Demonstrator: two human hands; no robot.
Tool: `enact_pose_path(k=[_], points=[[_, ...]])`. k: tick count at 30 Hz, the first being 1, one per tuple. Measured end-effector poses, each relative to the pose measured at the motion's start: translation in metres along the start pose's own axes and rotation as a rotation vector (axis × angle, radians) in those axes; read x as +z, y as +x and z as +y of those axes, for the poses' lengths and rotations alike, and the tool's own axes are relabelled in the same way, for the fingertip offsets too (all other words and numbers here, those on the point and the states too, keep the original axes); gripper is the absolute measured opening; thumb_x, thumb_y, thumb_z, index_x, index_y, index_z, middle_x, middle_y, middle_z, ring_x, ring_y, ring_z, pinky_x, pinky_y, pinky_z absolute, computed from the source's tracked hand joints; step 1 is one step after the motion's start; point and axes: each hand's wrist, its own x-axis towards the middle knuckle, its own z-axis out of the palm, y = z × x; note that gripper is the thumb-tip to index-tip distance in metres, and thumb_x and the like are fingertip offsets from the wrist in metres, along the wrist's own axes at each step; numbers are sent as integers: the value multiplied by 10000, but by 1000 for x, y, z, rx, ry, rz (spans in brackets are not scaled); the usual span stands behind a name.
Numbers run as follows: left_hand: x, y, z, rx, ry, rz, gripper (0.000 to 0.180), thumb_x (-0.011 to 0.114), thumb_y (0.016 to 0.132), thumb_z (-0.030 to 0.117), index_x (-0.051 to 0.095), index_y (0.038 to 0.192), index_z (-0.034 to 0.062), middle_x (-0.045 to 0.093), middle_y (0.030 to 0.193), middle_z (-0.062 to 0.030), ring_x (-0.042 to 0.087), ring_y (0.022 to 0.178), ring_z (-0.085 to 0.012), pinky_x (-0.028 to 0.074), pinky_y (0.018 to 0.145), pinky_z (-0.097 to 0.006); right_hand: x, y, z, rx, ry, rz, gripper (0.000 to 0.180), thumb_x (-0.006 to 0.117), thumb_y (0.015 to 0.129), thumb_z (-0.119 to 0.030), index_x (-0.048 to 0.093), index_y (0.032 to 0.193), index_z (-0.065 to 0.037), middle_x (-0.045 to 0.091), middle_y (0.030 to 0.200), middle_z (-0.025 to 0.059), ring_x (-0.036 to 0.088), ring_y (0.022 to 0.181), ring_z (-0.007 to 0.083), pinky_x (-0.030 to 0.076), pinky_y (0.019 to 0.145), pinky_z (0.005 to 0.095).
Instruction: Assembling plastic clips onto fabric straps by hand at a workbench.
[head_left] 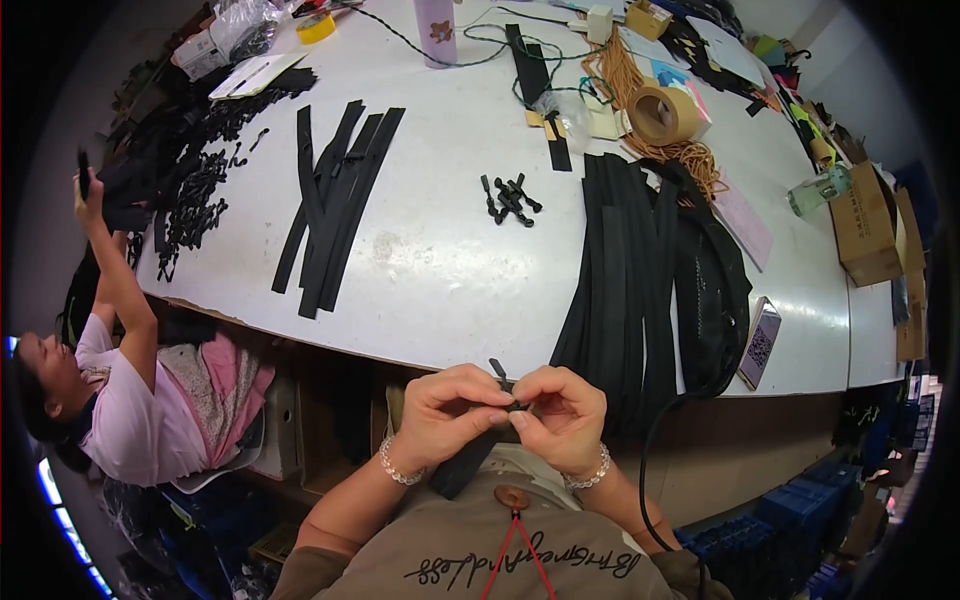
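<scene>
Just off the table's front edge, my left hand (450, 415) and my right hand (560, 415) meet, thumbs and fingertips pinched together. Between them is a small black zipper slider (501, 372), its pull tab poking up. A black zipper strip (463, 470) hangs below my left hand; my fingers hide where it meets the slider. Beyond my hands, a small heap of black zipper sliders (512, 198) lies on the white table (440, 300). To the right, a thick bundle of black zipper strips (620, 270) drapes over the edge. More black strips (340, 200) lie at the left.
A co-worker (150, 410) sits at left with an arm raised, near a large pile of black sliders (195, 200). A black cable (648, 470) runs past my right arm. A phone (760, 345), a tape roll (663, 115), brown cord (610, 75) and a cardboard box (863, 225) stand right.
</scene>
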Motion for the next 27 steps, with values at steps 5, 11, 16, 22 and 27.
enact_pose_path(k=[5, 11, 16, 22, 27], points=[[3, -1, 3, -5, 66, 105, 159, 685, 711, -82, 651, 855, -25, 632, 844, -118, 596, 759, -148, 492, 674, -248, -2, 6, -7, -26, -269, -57, 211, 615, 687, 124, 597, 888, 61, 610, 835, 117, 583, 726, 119, 476, 642, 222], [5, -6, -1, 7, -17, 109, 179, 659, 736, -93, 652, 905, -34, 643, 926, -127, 610, 824, -147, 495, 717, -246, -2, 2, -3, -33, -221, 14, 182, 660, 677, 76, 632, 850, 29, 643, 775, 90, 614, 674, 125, 484, 610, 212], [4, -4, -4, 11, -59, 51, 186, 659, 741, -86, 654, 916, -24, 630, 888, -104, 599, 800, -137, 482, 700, -231, -1, -2, -1, 107, 32, 26, 168, 618, 703, 107, 618, 861, 52, 637, 832, 116, 603, 745, 134, 482, 672, 225], [6, -3, -6, 50, -39, 27, 181, 663, 738, -86, 658, 904, -13, 622, 862, -97, 592, 773, -133, 476, 677, -226, -3, -8, 5, 158, 194, 24, 179, 583, 734, 123, 601, 902, 63, 616, 890, 116, 583, 789, 120, 476, 705, 230], [6, -4, -8, 62, -17, 53, 174, 659, 741, -82, 646, 903, -19, 619, 860, -91, 590, 779, -128, 477, 683, -226, 4, -9, 4, 136, 143, 74, 168, 587, 749, 107, 599, 912, 67, 613, 896, 116, 589, 797, 126, 487, 695, 233]])
